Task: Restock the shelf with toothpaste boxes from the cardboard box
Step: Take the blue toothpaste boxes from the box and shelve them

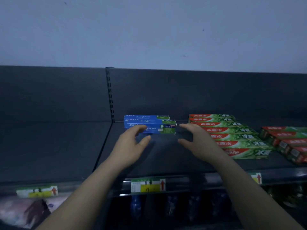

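Premises: a shop. Dark shelf (166,156) carried a slotted upright (110,95), price labels (148,185) along its front rail, and identical toothpaste boxes (230,130) ranked in rows.

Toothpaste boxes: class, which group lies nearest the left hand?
The blue boxes, just beyond the left hand; the green row and the red row lie right of the right hand.

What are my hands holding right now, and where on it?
Nothing is gripped: the left hand and right hand hover open beside the front blue cardboard toothpaste box; left fingertips may touch it.
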Motion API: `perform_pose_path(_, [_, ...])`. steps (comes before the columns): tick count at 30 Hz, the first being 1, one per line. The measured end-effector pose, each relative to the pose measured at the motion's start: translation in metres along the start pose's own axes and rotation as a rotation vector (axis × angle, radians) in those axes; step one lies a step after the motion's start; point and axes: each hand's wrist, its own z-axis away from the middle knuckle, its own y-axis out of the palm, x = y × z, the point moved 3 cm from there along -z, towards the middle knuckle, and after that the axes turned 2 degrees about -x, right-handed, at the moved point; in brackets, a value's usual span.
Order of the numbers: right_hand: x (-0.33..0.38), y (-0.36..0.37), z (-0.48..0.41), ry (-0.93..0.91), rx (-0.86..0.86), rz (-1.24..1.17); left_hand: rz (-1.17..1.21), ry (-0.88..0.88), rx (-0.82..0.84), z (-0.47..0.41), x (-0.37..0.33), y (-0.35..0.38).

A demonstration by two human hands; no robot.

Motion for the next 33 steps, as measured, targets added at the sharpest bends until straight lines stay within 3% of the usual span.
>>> perform_pose_path(10, [-0.020, -0.052, 0.130, 0.167, -0.102, 0.034, 0.162, 0.154, 0.204, 0.065, -0.068, 0.063])
perform_pose_path(21, [-0.010, -0.068, 0.304, 0.639, -0.228, 0.051, 0.266, 0.286, 0.650, 0.164, -0.107, 0.113])
perform_pose_path(33, [0.013, -0.048, 0.558, 1.211, -0.343, 0.039, 0.334, 0.344, 1.164, 0.341, -0.137, 0.186])
